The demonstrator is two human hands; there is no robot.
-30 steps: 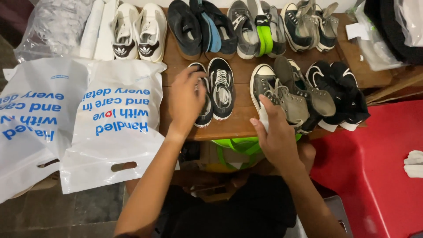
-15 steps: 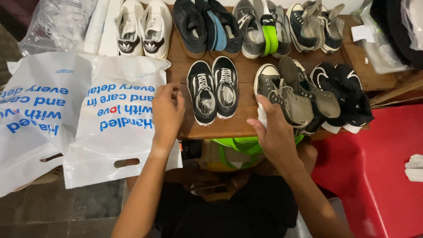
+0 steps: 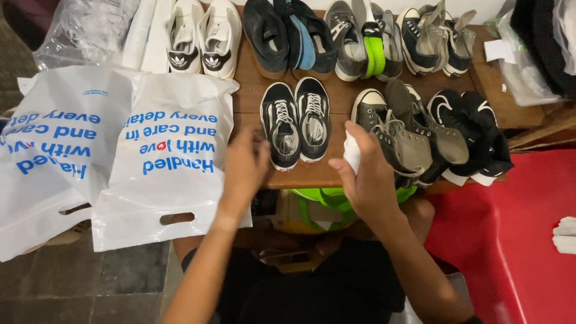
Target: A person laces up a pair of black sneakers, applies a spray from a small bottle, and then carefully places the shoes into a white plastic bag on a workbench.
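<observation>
A pair of black low sneakers with white laces [image 3: 296, 123] stands at the front of a low wooden table [image 3: 336, 96]. My left hand [image 3: 245, 168] hovers with fingers spread just left of that pair, over the edge of a white plastic bag [image 3: 171, 156]. My right hand [image 3: 366, 174] grips a small white object [image 3: 352, 151], seemingly a bottle or cloth, beside a grey-green high-top pair [image 3: 399, 129].
More pairs line the table: white sneakers [image 3: 204, 37], dark blue-lined shoes [image 3: 291, 37], grey ones with a lime tongue [image 3: 363, 42], black sneakers [image 3: 474, 132]. A second white bag [image 3: 51, 156] lies left. A red surface [image 3: 516, 240] is at right.
My left hand has drawn back from the black sneakers toward the left, over the white bag's edge. My right hand keeps its hold on the white object.
</observation>
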